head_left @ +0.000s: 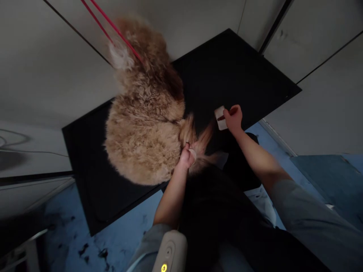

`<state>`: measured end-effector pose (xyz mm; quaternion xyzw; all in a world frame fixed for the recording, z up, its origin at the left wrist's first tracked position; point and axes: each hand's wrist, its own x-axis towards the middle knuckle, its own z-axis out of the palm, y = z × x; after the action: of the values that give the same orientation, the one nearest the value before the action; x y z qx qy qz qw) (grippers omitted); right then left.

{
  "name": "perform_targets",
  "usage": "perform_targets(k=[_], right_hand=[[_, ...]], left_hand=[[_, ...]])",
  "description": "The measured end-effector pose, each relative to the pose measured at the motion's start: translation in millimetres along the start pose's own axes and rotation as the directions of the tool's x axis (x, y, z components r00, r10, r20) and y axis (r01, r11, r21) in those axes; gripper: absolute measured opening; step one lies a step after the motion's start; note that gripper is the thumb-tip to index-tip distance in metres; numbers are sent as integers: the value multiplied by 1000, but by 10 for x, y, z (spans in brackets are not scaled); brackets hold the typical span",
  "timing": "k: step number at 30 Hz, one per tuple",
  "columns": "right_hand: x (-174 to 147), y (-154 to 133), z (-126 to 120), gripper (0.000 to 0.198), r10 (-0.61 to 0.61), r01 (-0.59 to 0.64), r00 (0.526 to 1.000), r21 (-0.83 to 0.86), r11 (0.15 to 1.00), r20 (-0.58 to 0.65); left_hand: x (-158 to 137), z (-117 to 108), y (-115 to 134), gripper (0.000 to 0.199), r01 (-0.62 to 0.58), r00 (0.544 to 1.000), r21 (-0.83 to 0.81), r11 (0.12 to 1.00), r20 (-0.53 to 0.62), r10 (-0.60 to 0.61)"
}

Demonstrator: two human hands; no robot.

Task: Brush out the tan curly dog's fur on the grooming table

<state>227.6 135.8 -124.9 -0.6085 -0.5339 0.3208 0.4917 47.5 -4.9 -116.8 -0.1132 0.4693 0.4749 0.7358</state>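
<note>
A fluffy tan dog is on a black table, its curly coat filling the left half. My left hand is closed on the dog's tail, whose long hair fans out past the fingers and is partly blurred. Something small and pale shows by that hand, too unclear to name. To the right, apart from the tail hair, my right hand grips the handle of a slicker brush with a pale, flat, rectangular head.
Two pink cords run down to the dog from above. Pale panels stand behind the table. Dark tufts lie on the blue floor. A white device with a yellow light is at the bottom edge.
</note>
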Motion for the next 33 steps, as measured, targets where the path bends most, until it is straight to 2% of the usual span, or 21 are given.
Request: perform_targets(k=[2, 4, 5, 6, 7, 9, 11, 13, 15, 16, 17, 18, 20, 21, 22, 24, 26, 27, 28, 31, 33], right_hand=[[-104, -15, 14, 30, -35, 9, 981, 135, 991, 191], [-258, -16, 46, 34, -8, -101, 877, 200, 975, 481], [-299, -8, 51, 35, 23, -167, 821, 201, 965, 570], [-300, 2, 42, 36, 52, -212, 795, 197, 957, 604], [-266, 10, 18, 38, 74, -231, 811, 202, 952, 580], [-157, 5, -58, 43, 83, -212, 898, 257, 943, 433], [-134, -37, -120, 47, 60, -183, 941, 352, 918, 332], [-259, -87, -124, 48, 40, -244, 898, 421, 873, 438], [-412, -101, -88, 48, 44, -351, 790, 394, 850, 611], [-445, -90, -75, 48, 64, -376, 762, 361, 853, 644], [-433, -71, -75, 47, 91, -370, 781, 341, 864, 617], [-379, -49, -89, 45, 114, -336, 836, 338, 879, 536], [-220, -19, -144, 40, 122, -230, 946, 357, 906, 301], [-162, -19, -170, 38, 111, -184, 971, 367, 912, 212], [-143, -28, -184, 38, 99, -157, 981, 377, 913, 169], [-224, -53, -167, 43, 73, -182, 956, 378, 908, 284], [-357, -58, -114, 49, 67, -273, 857, 339, 901, 511], [-393, -49, -94, 51, 78, -310, 812, 313, 898, 579], [-396, -35, -87, 52, 95, -326, 802, 298, 897, 590], [-294, -5, -124, 49, 131, -251, 934, 351, 902, 334], [-300, -20, -132, 47, 113, -222, 956, 414, 883, 271]], left_hand=[[1, 19, 2, 64, 6, 1000, -17, 1000, -12, -6], [3, 29, 2, 63, -2, 1000, -33, 999, -19, 1], [2, 27, 1, 62, -8, 1000, -35, 999, -18, 8], [0, 22, 1, 62, -12, 1000, -32, 999, -11, 12], [-1, 14, 2, 63, -11, 1000, -23, 1000, 2, 11], [4, -6, 9, 66, 4, 1000, -3, 1000, 26, -4], [22, -25, 16, 67, 15, 999, 3, 1000, 30, -15], [48, -41, 17, 67, 9, 999, 2, 1000, 31, -9], [69, -55, 10, 66, -7, 999, 3, 1000, 33, 7], [73, -61, 4, 66, -15, 999, 5, 1000, 37, 15], [74, -66, -1, 67, -18, 999, 9, 1000, 40, 18], [72, -68, -5, 68, -18, 999, 12, 1000, 43, 18], [65, -62, -7, 69, -7, 999, 19, 1000, 45, 7], [62, -54, -5, 70, -3, 999, 17, 1000, 42, 2], [61, -44, -1, 70, 4, 999, 12, 1000, 38, -5], [58, -25, 10, 69, 12, 1000, 3, 1000, 24, -12], [52, -19, 18, 69, 13, 1000, 5, 1000, 16, -13], [46, -22, 21, 69, 11, 1000, 9, 1000, 14, -12], [40, -28, 24, 69, 12, 1000, 13, 1000, 14, -12], [32, -45, 32, 70, 31, 999, 17, 999, 33, -32], [42, -45, 37, 71, 52, 998, 14, 999, 46, -52]])
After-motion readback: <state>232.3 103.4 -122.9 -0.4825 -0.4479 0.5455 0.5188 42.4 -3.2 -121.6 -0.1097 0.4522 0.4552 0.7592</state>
